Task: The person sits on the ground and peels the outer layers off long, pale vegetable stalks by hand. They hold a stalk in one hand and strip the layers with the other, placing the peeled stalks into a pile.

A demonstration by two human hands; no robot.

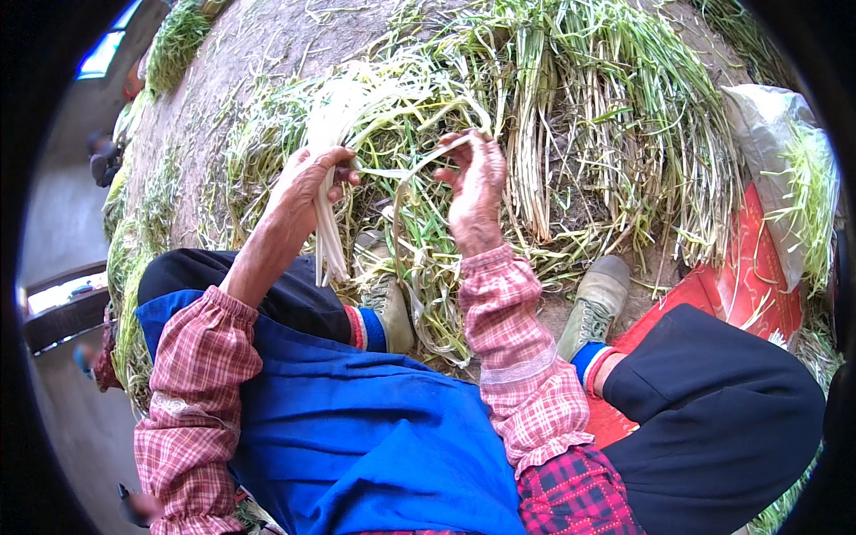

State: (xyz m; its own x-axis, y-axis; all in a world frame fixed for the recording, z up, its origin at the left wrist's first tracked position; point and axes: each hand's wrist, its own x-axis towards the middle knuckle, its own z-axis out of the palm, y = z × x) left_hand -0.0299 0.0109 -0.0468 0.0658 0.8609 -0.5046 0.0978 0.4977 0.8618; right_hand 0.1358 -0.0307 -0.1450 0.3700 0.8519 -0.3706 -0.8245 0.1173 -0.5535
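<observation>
A bundle of pale, long-stemmed leafy plants (329, 231) is in my left hand (319, 177), its white stalk ends hanging below the fingers and its leaves fanning out above. To the right, my right hand (476, 180) pinches a pale strand (438, 152) at the fingertips, which arches over towards the left hand. Beneath both hands lies a tangle of green and yellowish stripped leaves (428, 221). Beside my right hand, long stalks with brownish lower ends (531, 174) lie on the ground in a row.
My shoes (595, 304) stand on the earthen floor amid the litter. At the right are a red patterned cloth or sheet (756, 281) and a whitish plastic sack (769, 134) with greens. More greens (175, 50) lie at the far left. People (103, 159) are near the left edge.
</observation>
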